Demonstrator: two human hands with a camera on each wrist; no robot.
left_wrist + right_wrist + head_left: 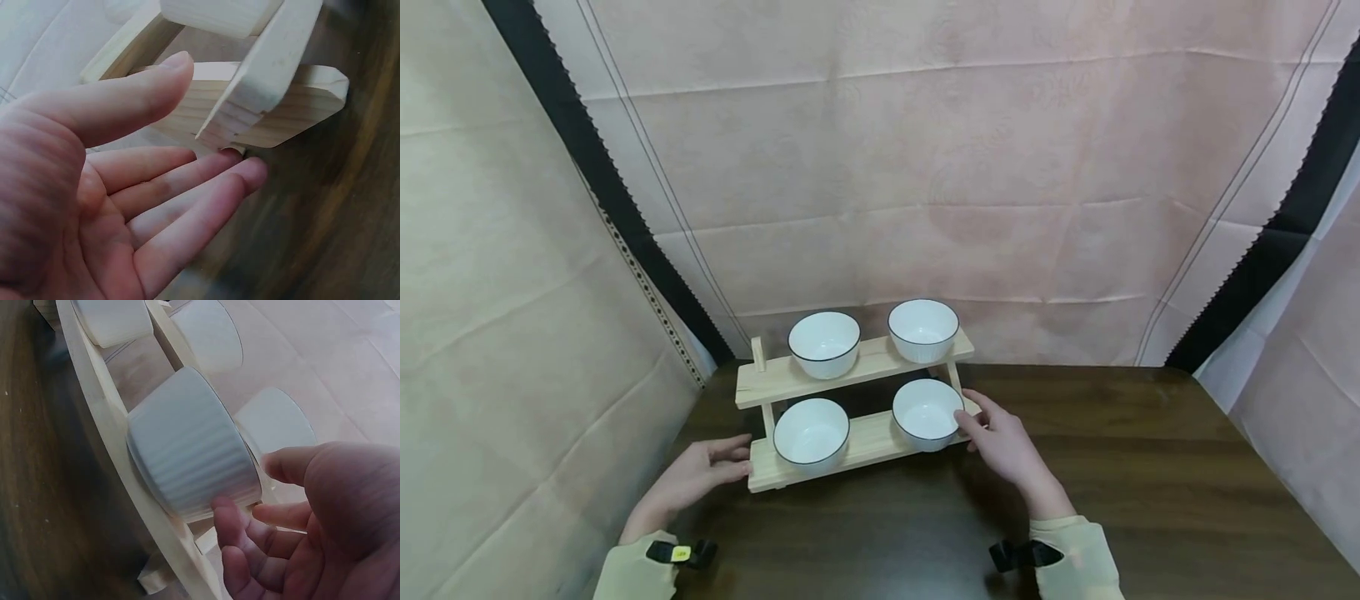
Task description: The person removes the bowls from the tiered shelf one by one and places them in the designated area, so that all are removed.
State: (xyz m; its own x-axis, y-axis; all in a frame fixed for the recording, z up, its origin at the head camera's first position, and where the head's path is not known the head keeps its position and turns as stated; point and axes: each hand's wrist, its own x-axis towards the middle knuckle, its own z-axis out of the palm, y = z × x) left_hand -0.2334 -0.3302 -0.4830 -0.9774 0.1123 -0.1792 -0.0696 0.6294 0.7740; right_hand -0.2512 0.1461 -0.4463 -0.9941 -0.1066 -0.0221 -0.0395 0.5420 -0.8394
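Observation:
A two-tier light wooden rack (874,437) stands on the table, carrying white ribbed bowls with dark rims. On its lower tier are a left bowl (812,430) and a right bowl (928,410); the upper tier bears another left bowl (824,340) and right bowl (922,327). My left hand (694,477) is at the rack's left end, its fingertips by the lower shelf and thumb apart from them in the left wrist view. At the other end, my right hand (1004,444) has loosely bent fingers beside the lower right bowl (194,447), with the thumb close to its rim.
The dark brown wooden table (1135,467) has its back edge against a pale fabric backdrop (970,183). Fabric side walls (512,333) with black trim rise on both sides. Wrist straps (679,553) circle both sleeves.

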